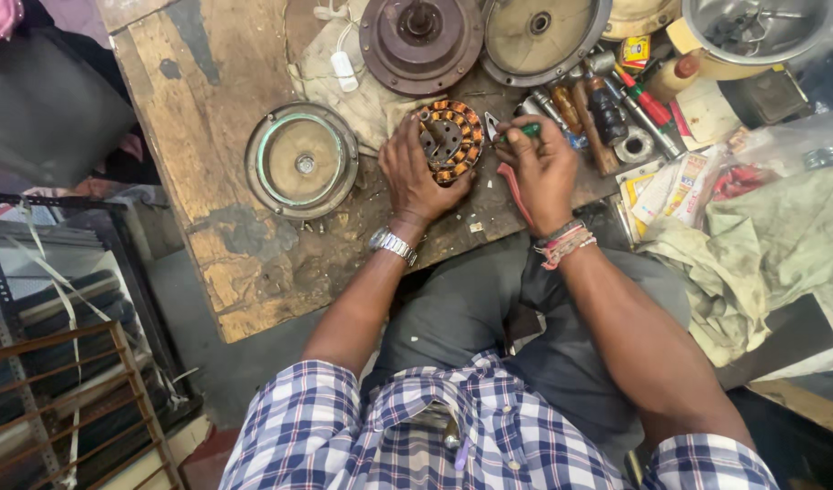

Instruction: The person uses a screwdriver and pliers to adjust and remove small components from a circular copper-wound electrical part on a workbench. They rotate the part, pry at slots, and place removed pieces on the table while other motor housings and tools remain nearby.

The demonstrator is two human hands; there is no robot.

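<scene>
Head view is showing the wound stator [450, 139] lying flat on the wooden workbench [207, 109], its shaft pointing up toward the camera. Left hand [416, 177] is cupping the stator's near-left edge, fingers curled closed against the copper coils. Right hand [543, 168] is sitting just right of the stator, closed around pliers [505, 136] whose tips are pointing at the stator's right rim. Both hands are flanking the stator; the left is touching it. A round metal cover [301, 160] is lying well left of the stator.
</scene>
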